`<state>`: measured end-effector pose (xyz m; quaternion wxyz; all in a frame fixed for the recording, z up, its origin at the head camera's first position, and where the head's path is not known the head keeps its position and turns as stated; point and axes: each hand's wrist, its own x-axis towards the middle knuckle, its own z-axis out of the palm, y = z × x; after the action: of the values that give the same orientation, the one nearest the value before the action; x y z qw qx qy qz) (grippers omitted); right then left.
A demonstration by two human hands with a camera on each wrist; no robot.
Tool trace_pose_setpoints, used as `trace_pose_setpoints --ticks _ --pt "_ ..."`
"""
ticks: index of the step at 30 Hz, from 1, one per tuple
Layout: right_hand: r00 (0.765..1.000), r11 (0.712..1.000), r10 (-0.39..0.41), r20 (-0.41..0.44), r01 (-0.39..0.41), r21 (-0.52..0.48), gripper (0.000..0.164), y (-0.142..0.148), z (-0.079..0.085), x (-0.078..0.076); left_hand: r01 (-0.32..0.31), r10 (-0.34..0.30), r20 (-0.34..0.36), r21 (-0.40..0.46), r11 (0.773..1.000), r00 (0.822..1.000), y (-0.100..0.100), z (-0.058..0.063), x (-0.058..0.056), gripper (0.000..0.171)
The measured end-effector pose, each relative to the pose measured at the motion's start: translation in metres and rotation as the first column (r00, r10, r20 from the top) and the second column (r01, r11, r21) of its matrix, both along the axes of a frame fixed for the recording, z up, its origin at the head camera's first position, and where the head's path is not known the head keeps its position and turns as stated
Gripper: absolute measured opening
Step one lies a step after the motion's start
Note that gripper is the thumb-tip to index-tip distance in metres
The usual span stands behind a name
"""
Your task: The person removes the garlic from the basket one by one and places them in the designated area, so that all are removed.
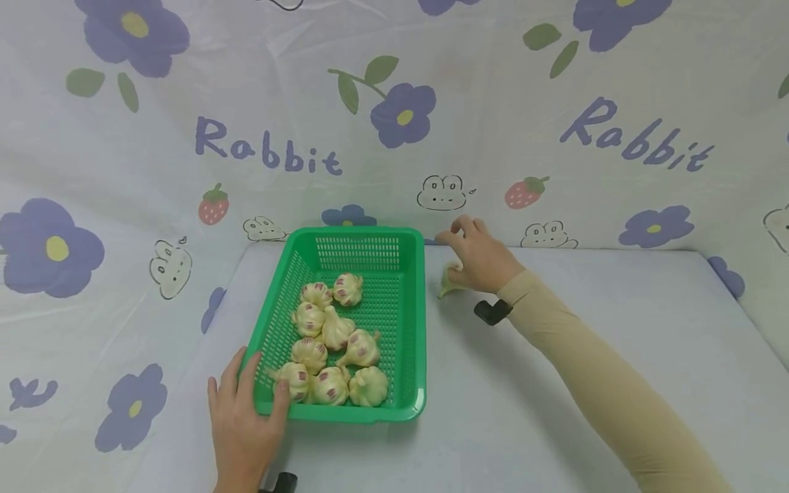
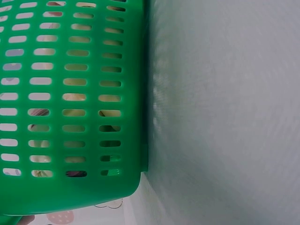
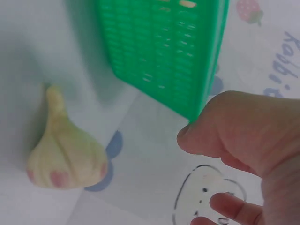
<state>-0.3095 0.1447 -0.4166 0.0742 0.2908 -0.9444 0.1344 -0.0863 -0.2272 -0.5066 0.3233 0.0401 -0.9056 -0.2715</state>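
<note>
In the head view a green plastic basket (image 1: 422, 329) holds several garlic bulbs (image 1: 329, 385) with purple marks. My left hand (image 1: 243, 424) rests at the basket's near left corner, fingers spread along the left rim and thumb over the front rim. Right of the basket, my right hand (image 1: 483, 260) hovers over a single garlic bulb (image 1: 452, 277) on the table, partly covering it there. The right wrist view shows this bulb (image 3: 68, 157) lying apart from the hand's thumb and loosely bent fingers. Only a fingertip of the left hand (image 2: 26, 220) shows in the left wrist view.
The table (image 1: 592, 315) has a plain white cover. Behind it hangs a white cloth (image 1: 481, 109) printed with flowers, strawberries, rabbits and lettering. A small black device (image 1: 492, 312) is strapped to the right wrist, below a beige sleeve (image 1: 592, 363).
</note>
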Motion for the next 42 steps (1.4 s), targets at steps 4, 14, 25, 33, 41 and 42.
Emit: trace_pose_setpoints --ticks 4,14,25,33,41,42 --pt "1.0 1.0 0.021 -0.022 -0.021 -0.012 0.054 -0.005 0.008 0.004 -0.002 0.002 0.001 -0.002 1.0 1.0 0.001 0.0 0.0 0.054" --pt "0.998 0.998 0.056 -0.023 -0.056 -0.016 0.052 -0.022 0.024 0.013 0.008 -0.008 -0.015 -0.003 1.0 1.0 0.001 0.001 0.0 0.054" --pt "0.994 0.994 0.111 -0.02 -0.11 0.006 0.055 -0.052 0.033 0.015 0.001 -0.001 0.001 -0.001 1.0 1.0 0.001 0.003 0.0 0.054" --pt "0.982 0.982 0.19 -0.021 -0.19 0.002 0.055 -0.079 0.041 0.014 0.006 -0.006 -0.005 0.002 1.0 1.0 0.0 0.003 0.0 0.053" --pt "0.979 0.978 0.199 0.041 -0.201 0.052 0.058 -0.105 0.038 0.008 -0.005 0.005 0.003 -0.004 1.0 1.0 0.001 0.004 0.0 0.054" --pt "0.979 0.978 0.199 0.046 -0.202 0.057 0.058 -0.109 0.037 0.008 -0.006 0.006 0.004 -0.004 1.0 1.0 0.001 0.004 0.0 0.054"
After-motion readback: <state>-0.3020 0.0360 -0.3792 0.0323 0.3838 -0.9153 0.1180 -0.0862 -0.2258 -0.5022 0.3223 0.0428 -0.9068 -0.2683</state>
